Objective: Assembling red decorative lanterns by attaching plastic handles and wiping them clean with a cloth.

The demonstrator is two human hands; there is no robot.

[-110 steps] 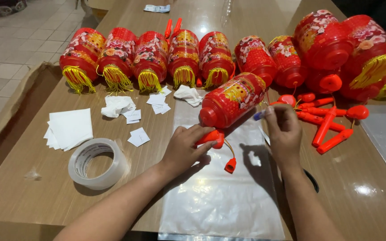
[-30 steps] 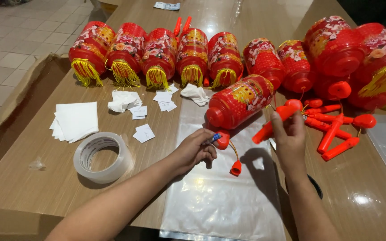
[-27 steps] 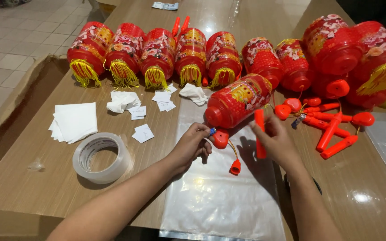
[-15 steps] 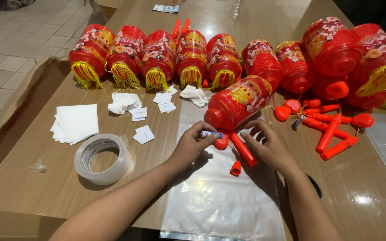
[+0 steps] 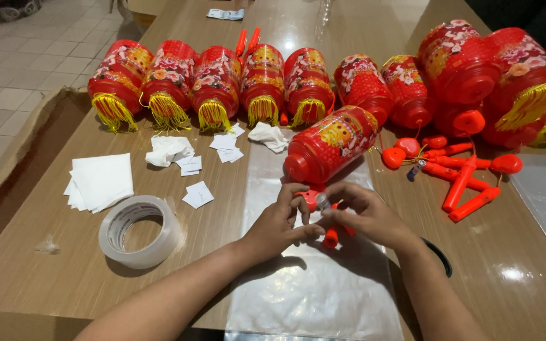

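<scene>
Both my hands meet on a clear plastic sheet, just in front of a red lantern that lies on its side. My left hand pinches a small red cap tied to the lantern by a thin cord. My right hand is closed around a red plastic stick, most of it hidden under the fingers. A small grey cylinder shows between the two hands, where the stick meets the cap.
A row of red lanterns with yellow tassels lines the back of the wooden table. Loose red sticks lie at the right. A tape roll, white paper squares and a cardboard box are at the left.
My right hand picked a red stick from the pile at the right and brought it left to the cap in my left hand. Both hands now close together over it.
</scene>
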